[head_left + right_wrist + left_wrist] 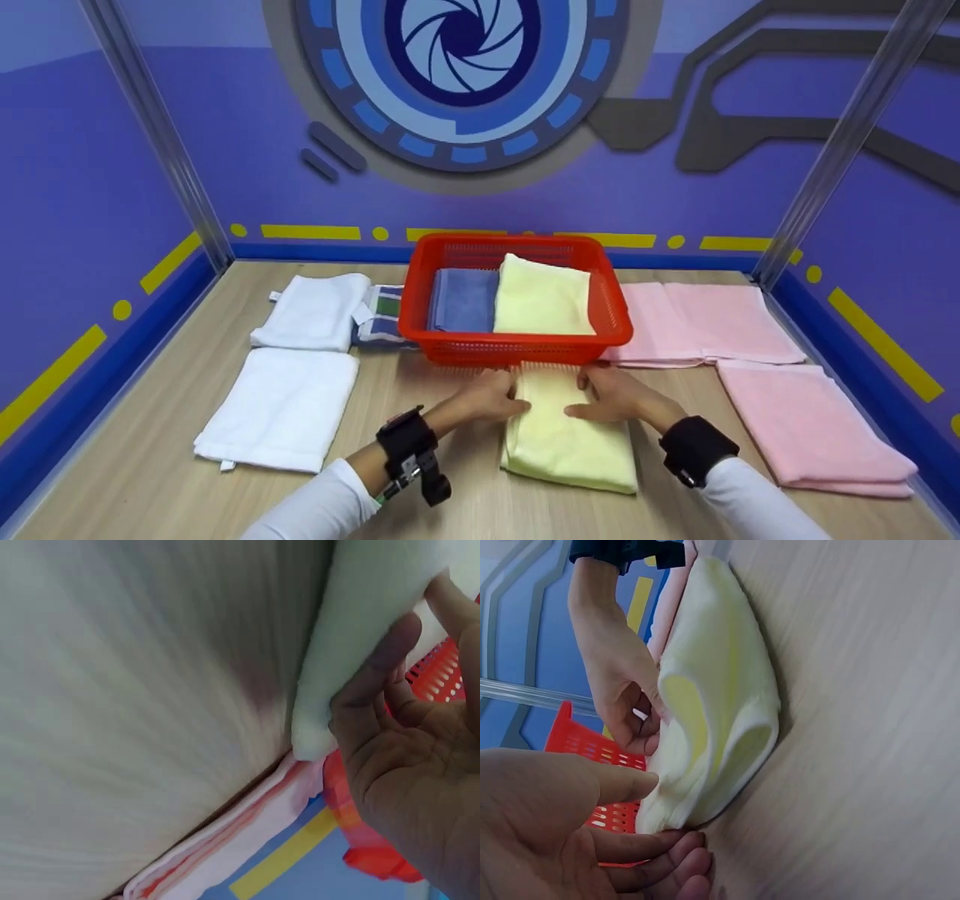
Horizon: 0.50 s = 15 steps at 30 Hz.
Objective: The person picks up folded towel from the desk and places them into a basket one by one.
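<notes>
A folded pale yellow towel (570, 442) lies in front of the red basket, its folded layers showing as open loops in the left wrist view. My left hand (489, 396) pinches its far left edge, the thumb on top and the fingers (656, 870) low at the side. My right hand (619, 397) holds the far right edge, with curled fingers (356, 716) against the towel's side and the thumb over it. Inside the red basket (517, 349), a blue folded towel (463, 300) sits left of another yellow folded towel (544, 296).
Two white folded towels, one far (311, 311) and one near (281, 405), lie at left. A striped towel (386, 311) is partly hidden by the basket. Pink towels, one far (720, 322) and one near (825, 427), lie at right. A blue wall (480, 210) stands behind.
</notes>
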Available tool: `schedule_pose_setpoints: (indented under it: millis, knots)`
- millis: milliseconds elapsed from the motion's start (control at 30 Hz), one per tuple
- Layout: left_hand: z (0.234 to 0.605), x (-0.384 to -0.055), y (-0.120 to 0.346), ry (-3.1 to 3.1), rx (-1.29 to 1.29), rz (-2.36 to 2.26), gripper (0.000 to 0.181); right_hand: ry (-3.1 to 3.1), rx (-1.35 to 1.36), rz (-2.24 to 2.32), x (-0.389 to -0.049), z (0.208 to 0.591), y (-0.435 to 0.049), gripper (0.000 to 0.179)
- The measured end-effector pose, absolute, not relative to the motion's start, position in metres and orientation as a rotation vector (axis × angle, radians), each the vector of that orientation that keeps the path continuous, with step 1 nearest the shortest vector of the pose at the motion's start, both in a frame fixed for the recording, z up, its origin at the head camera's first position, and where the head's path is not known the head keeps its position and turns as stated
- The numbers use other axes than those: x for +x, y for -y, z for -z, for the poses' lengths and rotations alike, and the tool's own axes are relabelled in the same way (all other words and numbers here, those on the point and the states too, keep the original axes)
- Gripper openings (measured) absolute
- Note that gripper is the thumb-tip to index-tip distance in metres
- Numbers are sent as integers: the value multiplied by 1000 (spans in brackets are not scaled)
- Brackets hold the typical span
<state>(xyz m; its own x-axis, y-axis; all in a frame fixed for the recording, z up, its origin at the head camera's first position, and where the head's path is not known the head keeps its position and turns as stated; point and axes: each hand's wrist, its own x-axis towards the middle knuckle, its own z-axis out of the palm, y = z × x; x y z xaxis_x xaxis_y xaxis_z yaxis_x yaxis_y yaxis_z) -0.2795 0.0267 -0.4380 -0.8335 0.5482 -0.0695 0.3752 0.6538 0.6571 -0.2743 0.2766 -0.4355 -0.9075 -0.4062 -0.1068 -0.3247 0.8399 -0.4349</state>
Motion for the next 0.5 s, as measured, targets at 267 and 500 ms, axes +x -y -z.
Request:
schedule_pose_setpoints:
  millis: [267,500]
  knots:
    - [444,-277,-31,-2703,754,-1034,49,-2855,-560,830,-266,431,-271,37]
    - [457,-269,-21,-2699,768,-1166,48,-2946,-355,977,-244,441,-288,32]
